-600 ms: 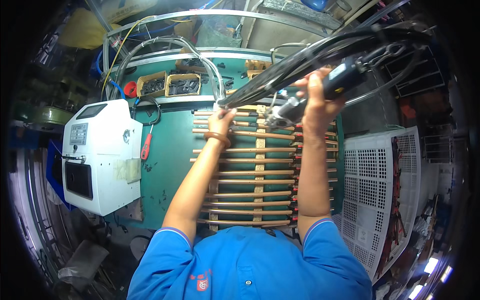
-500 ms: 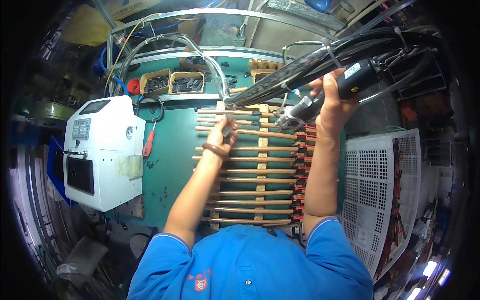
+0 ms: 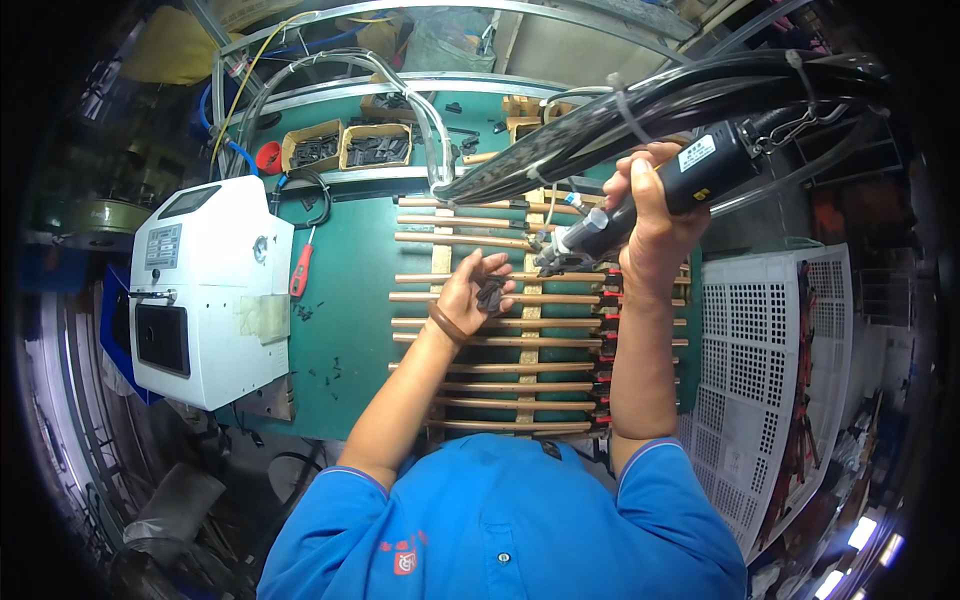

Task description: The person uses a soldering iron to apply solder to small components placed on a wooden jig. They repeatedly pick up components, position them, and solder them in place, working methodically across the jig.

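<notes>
My left hand [image 3: 470, 292] is palm up over the middle of the rods, fingers curled around small black pieces [image 3: 490, 295]. My right hand [image 3: 660, 220] grips a black pneumatic tool [image 3: 705, 165] with a silver front end, angled down toward the upper rods, near my left fingertips. Thick black hoses [image 3: 690, 85] run above it. Copper-coloured rods [image 3: 440, 318] lie crosswise in a row on pale wooden strips [image 3: 532, 410]; red-and-black fittings [image 3: 607, 345] are at their right, partly hidden by my right forearm.
A white machine [image 3: 215, 340] and red screwdriver [image 3: 300, 267] are at the left of the green bench [image 3: 340, 400]. Boxes of black parts [image 3: 375, 148], a red cup [image 3: 268, 157] and metal frame [image 3: 480, 15] are at the back. White perforated panels [image 3: 750, 350] stand at the right.
My left hand has left the hose bundle, moving down and right, and now shows black pieces in its palm. My right hand and tool have shifted slightly right and down.
</notes>
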Tool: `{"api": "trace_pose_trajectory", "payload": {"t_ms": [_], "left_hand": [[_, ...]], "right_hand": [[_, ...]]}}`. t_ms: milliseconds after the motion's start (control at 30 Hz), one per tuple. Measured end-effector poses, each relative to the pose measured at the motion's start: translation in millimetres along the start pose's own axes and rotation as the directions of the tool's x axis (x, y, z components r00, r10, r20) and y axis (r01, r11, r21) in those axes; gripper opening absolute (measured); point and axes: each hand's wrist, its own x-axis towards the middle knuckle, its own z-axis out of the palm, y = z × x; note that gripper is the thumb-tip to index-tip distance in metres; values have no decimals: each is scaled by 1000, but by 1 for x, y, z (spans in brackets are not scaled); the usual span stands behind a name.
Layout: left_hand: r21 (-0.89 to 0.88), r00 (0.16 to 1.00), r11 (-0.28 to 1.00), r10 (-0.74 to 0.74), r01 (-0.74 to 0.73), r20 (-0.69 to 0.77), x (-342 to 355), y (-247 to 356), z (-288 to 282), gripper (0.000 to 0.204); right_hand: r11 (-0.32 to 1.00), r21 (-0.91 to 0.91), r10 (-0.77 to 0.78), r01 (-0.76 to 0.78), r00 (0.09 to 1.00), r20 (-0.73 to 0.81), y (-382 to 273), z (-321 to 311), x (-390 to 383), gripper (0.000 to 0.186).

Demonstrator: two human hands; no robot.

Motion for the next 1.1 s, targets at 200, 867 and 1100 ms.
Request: {"api": "trace_pose_trajectory", "payload": {"t_ms": [200,867,1100], "left_hand": [[6,993,1000,8,-9,117,4,-9,-15,32],[268,984,957,143,-109,-110,-90,1,-42,29],[634,435,773,577,-18,-691,-246,14,-166,20]], "right_hand": [[999,-33,1,-1,1000,-10,1,2,-1,23],[995,-32,86,-91,988,-125,13,3,-14,22],[990,-80,115,-117,993,-30,14,13,-46,13]]}}
